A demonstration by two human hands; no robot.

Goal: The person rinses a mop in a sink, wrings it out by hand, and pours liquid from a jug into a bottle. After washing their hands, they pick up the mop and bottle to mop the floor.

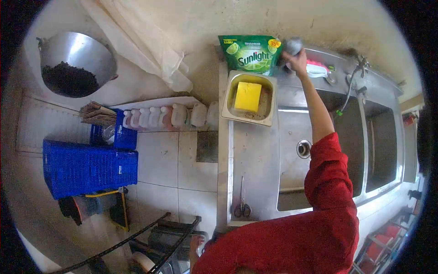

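Scissors (pixel 242 209) lay untouched at the desk's (pixel 255 160) near edge; my right hand (pixel 297 60) gripped a grey scrubber (pixel 293 45) at the far edge, fingers closed; washing unstarted; left-hand (pixel 196 244) fingers unclear.

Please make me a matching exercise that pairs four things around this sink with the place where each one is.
Things:
1. yellow sponge
2. scissors
3. Sunlight pouch
4. grey scrubber

Places:
A. flat on the steel counter near the front edge
B. in the right hand, raised at the back of the sink
C. inside the small metal tray
D. standing against the wall behind the tray

Pairs: 1-C, 2-A, 3-D, 4-B
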